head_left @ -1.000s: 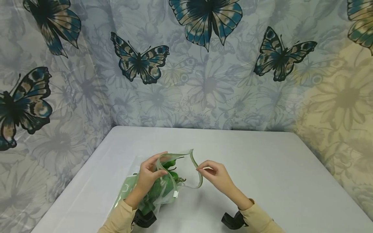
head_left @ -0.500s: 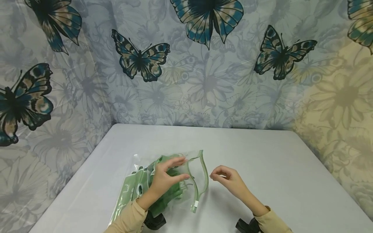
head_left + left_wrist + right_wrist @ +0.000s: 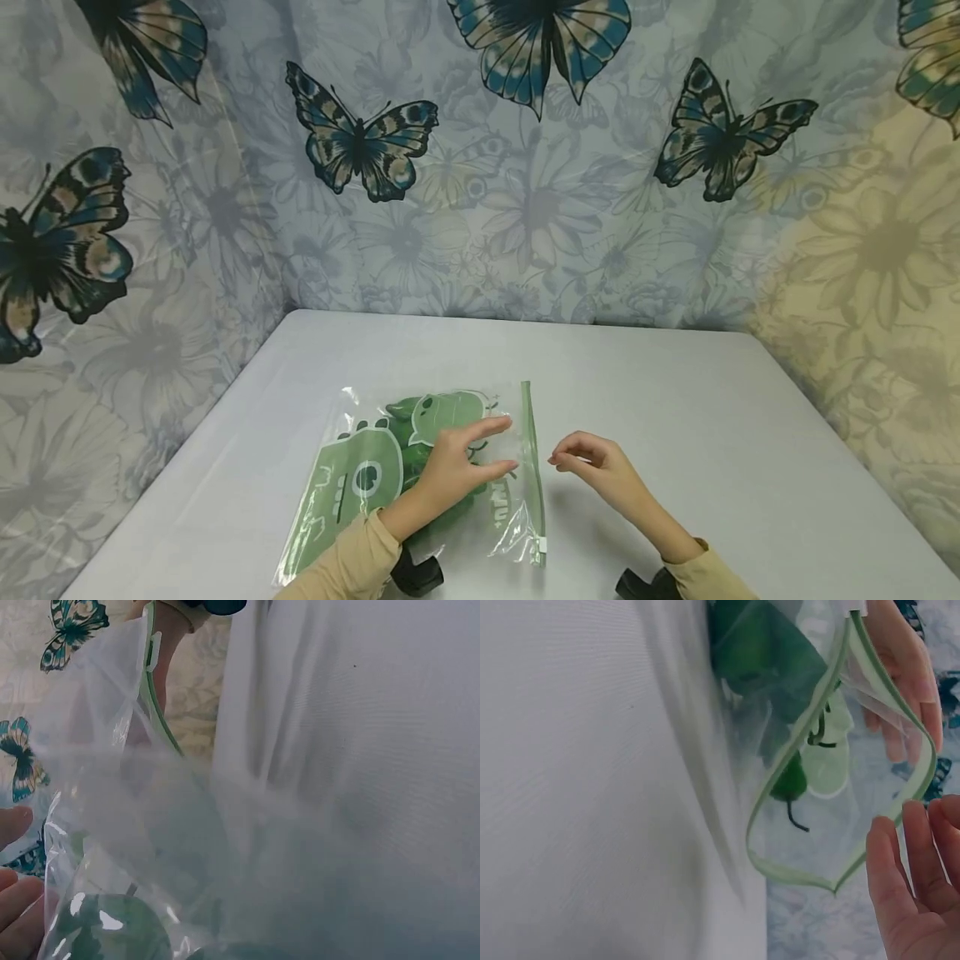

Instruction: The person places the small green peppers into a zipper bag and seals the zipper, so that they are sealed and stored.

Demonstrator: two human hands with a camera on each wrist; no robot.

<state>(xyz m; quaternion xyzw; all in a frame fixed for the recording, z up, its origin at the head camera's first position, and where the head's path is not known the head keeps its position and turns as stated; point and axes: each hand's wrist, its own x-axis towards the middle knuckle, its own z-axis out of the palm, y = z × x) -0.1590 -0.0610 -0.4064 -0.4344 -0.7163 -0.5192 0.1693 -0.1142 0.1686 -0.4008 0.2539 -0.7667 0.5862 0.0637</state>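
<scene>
A clear zip bag (image 3: pixel 367 475) with a green cartoon print lies on the left half of the white table. Inside are green peppers (image 3: pixel 787 780), their dark stems toward the mouth. Along the bag's right end runs a green zip strip (image 3: pixel 531 450) with a white slider (image 3: pixel 542 545) at its near end; the right wrist view shows this mouth gaping. My left hand (image 3: pixel 461 462) is over the bag, thumb and fingers spread, gripping nothing. Just right of the strip, my right hand (image 3: pixel 596 462) hovers with fingers loosely bent and nothing in them.
The white table (image 3: pixel 712 433) extends to the right and behind the bag. A butterfly-print cloth (image 3: pixel 540 217) hangs around its back and sides. Black wrist mounts (image 3: pixel 418 575) sit below both hands.
Both hands have let go of the bag's mouth and moved right. The bag has settled flatter, and its zip end has shifted right, looking straighter in the head view.
</scene>
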